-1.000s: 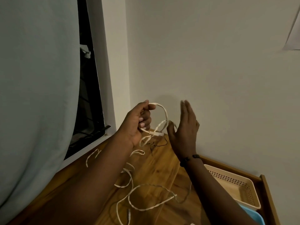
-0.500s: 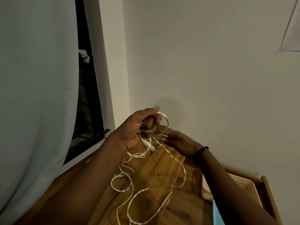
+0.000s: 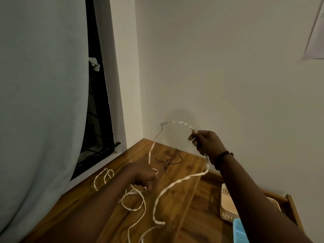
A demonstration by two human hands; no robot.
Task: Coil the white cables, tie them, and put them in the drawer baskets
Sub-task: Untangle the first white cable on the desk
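A long white cable (image 3: 172,184) trails in loose loops over the wooden top (image 3: 185,174). My right hand (image 3: 206,142) is raised near the wall, shut on the cable, which arcs up and left from it, then drops to my left hand (image 3: 142,174). My left hand sits low over the wood, fingers closed on a small loop of the same cable. More white cable (image 3: 103,178) lies to the left by the window. A beige basket (image 3: 228,206) sits in the open drawer at right, partly hidden by my right arm, with a blue basket (image 3: 239,232) nearer me.
Thin black ties (image 3: 169,160) lie on the wood near the corner. A grey-blue curtain (image 3: 40,102) hangs at left beside a dark window (image 3: 98,120). White walls meet behind the top. The drawer's wooden side (image 3: 292,207) is at far right.
My hands were together at chest height holding a small loop. Now the right hand has pulled the cable up and to the right, and the left hand has dropped to the wood.
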